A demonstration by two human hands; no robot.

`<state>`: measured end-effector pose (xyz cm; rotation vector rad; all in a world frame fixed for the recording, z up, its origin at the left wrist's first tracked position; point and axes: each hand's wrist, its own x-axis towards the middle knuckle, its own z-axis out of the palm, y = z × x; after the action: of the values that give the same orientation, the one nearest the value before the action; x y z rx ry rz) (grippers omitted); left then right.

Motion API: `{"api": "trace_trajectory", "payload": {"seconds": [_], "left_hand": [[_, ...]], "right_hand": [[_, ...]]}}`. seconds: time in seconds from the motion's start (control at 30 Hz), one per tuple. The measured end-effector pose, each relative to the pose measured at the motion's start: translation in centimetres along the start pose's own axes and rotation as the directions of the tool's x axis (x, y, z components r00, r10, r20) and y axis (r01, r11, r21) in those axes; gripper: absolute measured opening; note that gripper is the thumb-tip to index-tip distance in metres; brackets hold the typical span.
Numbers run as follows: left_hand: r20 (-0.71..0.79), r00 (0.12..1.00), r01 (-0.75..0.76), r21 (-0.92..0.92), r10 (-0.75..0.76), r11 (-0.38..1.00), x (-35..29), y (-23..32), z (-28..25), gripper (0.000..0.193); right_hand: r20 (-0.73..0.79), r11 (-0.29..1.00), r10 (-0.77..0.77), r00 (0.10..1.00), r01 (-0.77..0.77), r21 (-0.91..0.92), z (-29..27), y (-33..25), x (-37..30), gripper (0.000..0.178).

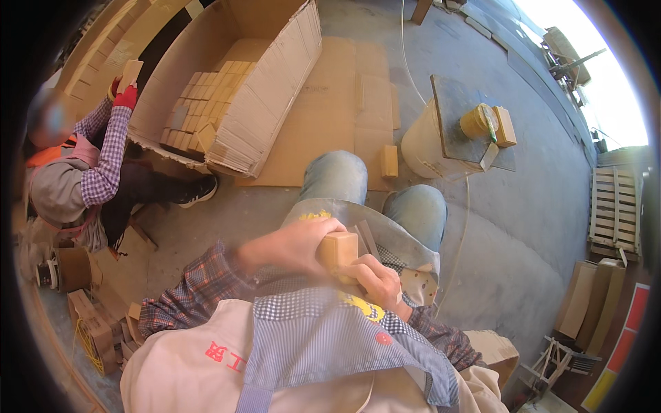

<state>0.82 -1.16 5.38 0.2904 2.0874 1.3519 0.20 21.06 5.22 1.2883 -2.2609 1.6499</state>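
A pale wooden block [339, 249] with rounded edges is held over my lap, in front of my apron. My left hand [303, 242] wraps round its left side and top, thumb and fingers closed on it. My right hand [376, 279] is closed at the block's lower right end with bent fingers. Whether the right fingers also pinch something small is hidden. Just beyond the block, a flat brownish strip [366, 237] lies against my lap; its kind I cannot make out.
A large carton [255, 117] at the far left holds rows of wooden blocks [206, 103]. Left of it, a co-worker in red gloves [126, 97] holds a block. Ahead right, a bucket [423, 141] carries a dark board [451, 103] with a round tub [476, 122], brush and block. Another block [390, 161] stands on flattened cardboard.
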Motion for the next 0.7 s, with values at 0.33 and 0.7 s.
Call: {"api": "trace_trajectory", "payload": {"seconds": [0.33,0.7], "left_hand": [[-0.005,1.0,0.011,-0.039,-0.012,0.999,0.1,0.3,0.5,0.087],[-0.005,1.0,0.013,-0.013,-0.013,1.0,0.6,-0.2,0.2,0.093]], "right_hand": [[0.007,0.965,0.251,0.968,-0.25,-0.077,0.2,1.4,-1.6,0.022],[0.235,0.115,0.808,0.54,-0.536,0.836,-3.2,4.6,-4.1,0.024]]}}
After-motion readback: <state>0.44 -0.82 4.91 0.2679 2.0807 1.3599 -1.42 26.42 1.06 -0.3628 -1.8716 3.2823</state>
